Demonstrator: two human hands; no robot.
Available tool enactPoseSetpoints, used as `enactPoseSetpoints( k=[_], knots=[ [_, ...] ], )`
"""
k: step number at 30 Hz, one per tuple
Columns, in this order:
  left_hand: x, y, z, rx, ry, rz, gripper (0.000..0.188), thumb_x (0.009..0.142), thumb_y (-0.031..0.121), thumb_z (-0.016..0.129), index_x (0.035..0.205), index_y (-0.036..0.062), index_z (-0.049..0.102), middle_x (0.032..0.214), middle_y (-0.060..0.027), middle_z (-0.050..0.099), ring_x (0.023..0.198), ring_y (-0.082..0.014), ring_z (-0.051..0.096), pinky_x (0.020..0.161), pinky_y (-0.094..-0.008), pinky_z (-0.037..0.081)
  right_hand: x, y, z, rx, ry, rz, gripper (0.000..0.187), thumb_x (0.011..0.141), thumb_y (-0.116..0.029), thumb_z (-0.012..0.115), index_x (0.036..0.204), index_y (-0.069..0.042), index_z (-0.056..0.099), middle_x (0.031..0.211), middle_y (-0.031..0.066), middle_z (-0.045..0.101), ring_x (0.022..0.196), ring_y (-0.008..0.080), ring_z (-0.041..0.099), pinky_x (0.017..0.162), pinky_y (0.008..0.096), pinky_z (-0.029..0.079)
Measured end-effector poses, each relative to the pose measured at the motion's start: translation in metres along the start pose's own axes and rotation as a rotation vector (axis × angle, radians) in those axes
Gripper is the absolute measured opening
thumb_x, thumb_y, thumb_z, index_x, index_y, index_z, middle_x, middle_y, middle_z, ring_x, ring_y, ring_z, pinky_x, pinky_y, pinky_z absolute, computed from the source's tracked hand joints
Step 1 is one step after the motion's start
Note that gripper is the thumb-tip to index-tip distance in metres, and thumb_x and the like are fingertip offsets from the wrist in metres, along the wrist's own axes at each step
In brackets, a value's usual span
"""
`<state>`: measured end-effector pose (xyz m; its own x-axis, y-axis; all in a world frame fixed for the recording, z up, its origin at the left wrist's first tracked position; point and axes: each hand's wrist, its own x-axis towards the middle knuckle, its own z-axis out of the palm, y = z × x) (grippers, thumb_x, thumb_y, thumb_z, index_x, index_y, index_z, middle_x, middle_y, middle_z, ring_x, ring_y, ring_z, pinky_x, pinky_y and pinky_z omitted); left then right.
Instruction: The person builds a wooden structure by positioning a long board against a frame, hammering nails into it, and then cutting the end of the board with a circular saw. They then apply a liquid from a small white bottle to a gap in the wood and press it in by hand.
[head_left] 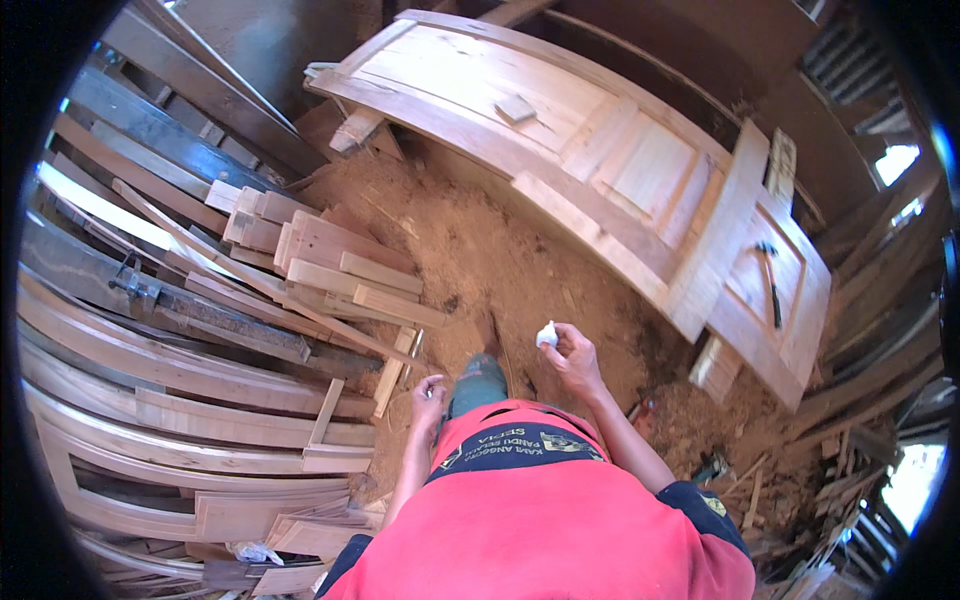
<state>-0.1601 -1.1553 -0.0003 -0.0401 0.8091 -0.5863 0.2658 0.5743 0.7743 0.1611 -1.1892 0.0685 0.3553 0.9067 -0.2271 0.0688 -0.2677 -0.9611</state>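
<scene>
My right hand (572,362) is raised in front of my body, its fingers closed around a small white object (547,335) that looks like a little bottle or a wad; its exact kind is unclear. Lower and to the left, my left hand (428,402) is held near my waist with its fingers curled together. Whatever may be between those fingers is too small to name. Beyond my hands, apart from both, lies a panelled wooden door (480,70) on supports. A hammer (768,280) rests on the door's right end, and a small wood block (514,109) on its upper panel.
A loose board (722,230) crosses the door. Stacked planks and frames (200,400) fill the left side, with short offcuts (340,260) jutting toward me. Sawdust covers the floor (450,230). Scrap wood (800,500) lies at the lower right.
</scene>
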Motion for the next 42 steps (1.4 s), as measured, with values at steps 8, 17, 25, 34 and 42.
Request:
enactPoseSetpoints(
  k=[8, 17, 25, 34, 42],
  knots=[
    [0.214, 0.150, -0.017, 0.024, -0.068, 0.226, 0.040, 0.096, -0.010, 0.048, 0.130, 0.0040, 0.065, 0.100, -0.0033, 0.069, 0.084, -0.0125, 0.063, 0.077, -0.0273, 0.054, 0.191, -0.049, 0.028, -0.049, 0.152, -0.069, 0.034, 0.093, -0.009, 0.076, 0.123, 0.002, 0.065, 0.103, 0.0088, 0.076, 0.092, 0.0134, 0.073, 0.082, 0.0301, 0.059],
    [0.386, 0.360, 0.049, 0.377, -0.197, 0.561, 0.038, 0.092, -0.003, 0.063, 0.129, 0.0051, 0.067, 0.112, -0.0127, 0.073, 0.098, -0.0189, 0.071, 0.090, -0.0341, 0.056, 0.387, -0.066, 0.055, -0.028, 0.211, 0.057, 0.033, 0.092, -0.010, 0.076, 0.121, 0.001, 0.067, 0.106, 0.0112, 0.075, 0.091, 0.0159, 0.073, 0.078, 0.0296, 0.058],
    [0.534, 0.438, 0.070, 0.684, -0.307, 0.589, 0.042, 0.083, -0.008, 0.059, 0.122, 0.0036, 0.068, 0.115, -0.0204, 0.067, 0.106, -0.0350, 0.067, 0.093, -0.0402, 0.055, 0.569, -0.091, 0.110, -0.131, 0.195, -0.027, 0.030, 0.090, -0.010, 0.077, 0.118, -0.002, 0.067, 0.104, 0.0100, 0.073, 0.093, 0.0171, 0.072, 0.078, 0.0305, 0.059],
    [0.732, 0.541, 0.041, 0.714, -0.219, 0.749, 0.027, 0.089, 0.005, 0.064, 0.116, 0.0040, 0.068, 0.119, -0.0213, 0.064, 0.114, -0.0409, 0.061, 0.099, -0.0479, 0.052, 0.705, -0.142, 0.159, -0.270, 0.092, 0.021, 0.029, 0.089, -0.010, 0.077, 0.114, -0.003, 0.065, 0.102, 0.0108, 0.071, 0.092, 0.0188, 0.070, 0.076, 0.0317, 0.058],
    [0.898, 0.639, -0.024, 0.495, -0.022, 0.756, 0.025, 0.091, 0.016, 0.065, 0.111, 0.0027, 0.070, 0.108, -0.0218, 0.069, 0.106, -0.0395, 0.066, 0.095, -0.0462, 0.053, 0.720, -0.172, 0.180, -0.459, 0.312, 0.292, 0.032, 0.089, -0.009, 0.077, 0.116, 0.000, 0.063, 0.103, 0.0111, 0.070, 0.093, 0.0189, 0.070, 0.077, 0.0318, 0.058]
  ],
)
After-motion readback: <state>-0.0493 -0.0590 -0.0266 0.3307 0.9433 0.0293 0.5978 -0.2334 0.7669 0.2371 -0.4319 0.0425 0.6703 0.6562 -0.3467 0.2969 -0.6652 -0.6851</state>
